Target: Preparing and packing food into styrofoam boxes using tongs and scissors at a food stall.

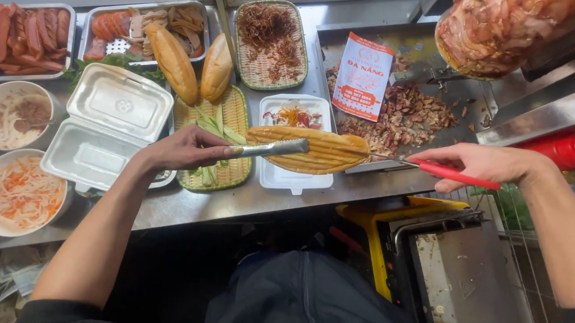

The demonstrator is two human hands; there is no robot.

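Dark clothing of the person fills the bottom of the view, below the steel tabletop (pixel 188 205). At far left stand a bowl of shredded carrot and radish (pixel 20 194) and an open white foam box (pixel 108 126). Next comes the left hand (pixel 183 149), fingers clamped on metal tongs (pixel 272 148) that lie nearly level and reach rightward onto the split baguette (pixel 308 151). That bread is held above a white foam tray (pixel 293 176); its long axis runs left to right, the left end near the left hand, the tapered right end pointing toward the right hand. A woven basket with cucumber strips (pixel 220 139) sits just behind the left hand. Further right, the right hand (pixel 478 164) has its fingers closed round a red-handled tool (pixel 452 174), whose thin metal tip points left and meets the bread's right end. Chopped grilled meat (pixel 406 118) lies beyond.
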